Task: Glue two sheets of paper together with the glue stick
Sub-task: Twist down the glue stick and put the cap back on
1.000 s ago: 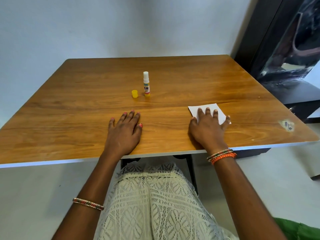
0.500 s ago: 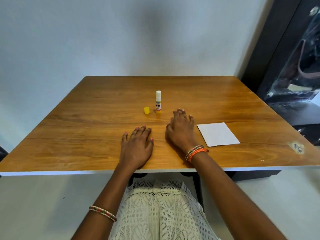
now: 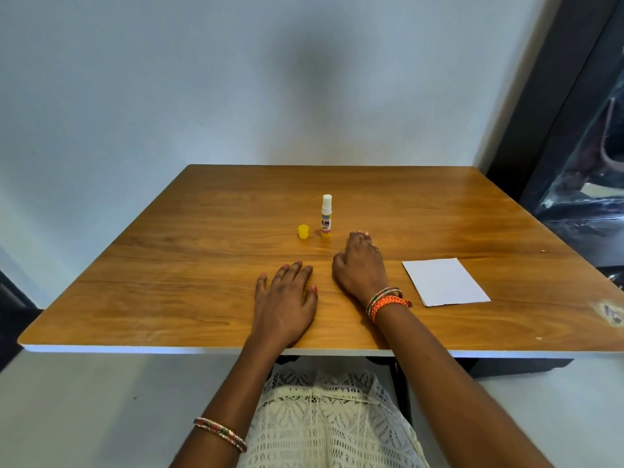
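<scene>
An uncapped glue stick stands upright near the middle of the wooden table, its white tip showing. Its yellow cap sits just to its left. White paper lies flat at the right; I cannot tell whether it is one sheet or two stacked. My right hand rests on the table between the glue stick and the paper, fingers loosely curled, holding nothing, fingertips a short way right of the stick. My left hand lies flat, palm down, fingers apart, nearer the front edge.
A pale wall stands right behind the table's far edge. A dark frame with glass rises at the right. A worn sticker mark is near the table's right front corner. My lap in a white lace garment is below the front edge.
My right hand left the paper and moved left and forward toward the glue stick. The camera tilted upward, showing more wall. My left hand stayed flat on the table.
</scene>
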